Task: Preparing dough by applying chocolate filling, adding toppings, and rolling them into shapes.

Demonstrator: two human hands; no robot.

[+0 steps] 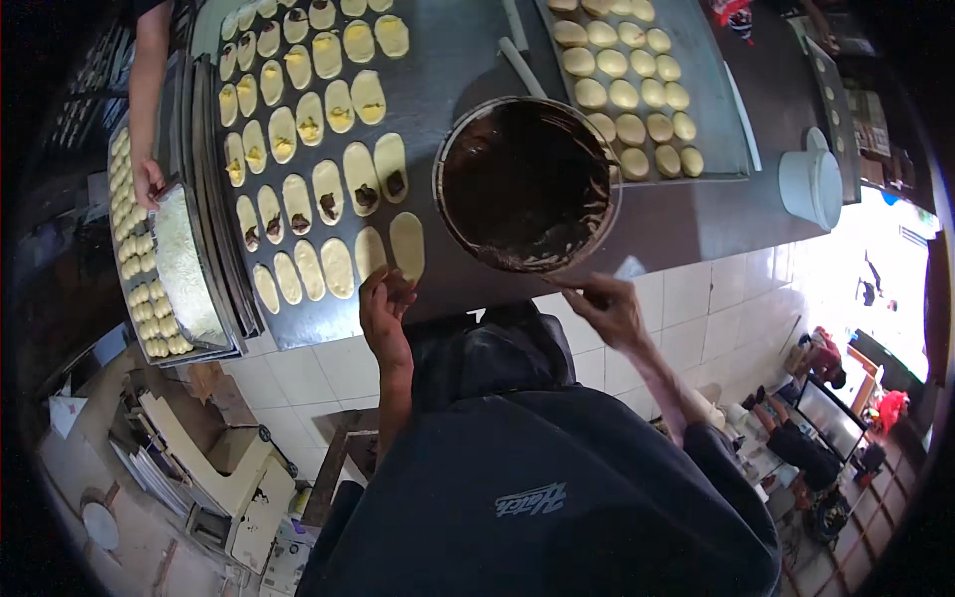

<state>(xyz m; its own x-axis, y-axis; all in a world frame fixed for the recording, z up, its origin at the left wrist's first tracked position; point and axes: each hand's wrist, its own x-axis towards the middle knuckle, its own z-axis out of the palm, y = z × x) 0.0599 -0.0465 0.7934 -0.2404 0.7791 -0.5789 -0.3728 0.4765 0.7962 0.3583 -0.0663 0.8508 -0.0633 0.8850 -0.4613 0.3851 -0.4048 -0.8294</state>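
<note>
Rows of flat, pale dough ovals point(336, 269) lie on the dark table, some with brown or yellow filling on them. At the end of the nearest row, my left hand point(386, 316) has its fingers closed on the near end of a plain dough oval point(407, 244). Right of the rows stands a large round bucket point(529, 184) of dark brown, chocolate-like paste, smeared up its inner wall. My right hand point(609, 306) is closed beside the bucket's near rim. What it grips is too small to make out.
A tray of round dough balls point(624, 95) sits at the back right, with a white tub point(811, 187) beyond it. At the left, another person's hand point(148, 183) touches a tray of white shreds point(187, 269), near a tray of shaped dough point(149, 313). White tiles point(686, 294) face the table's front.
</note>
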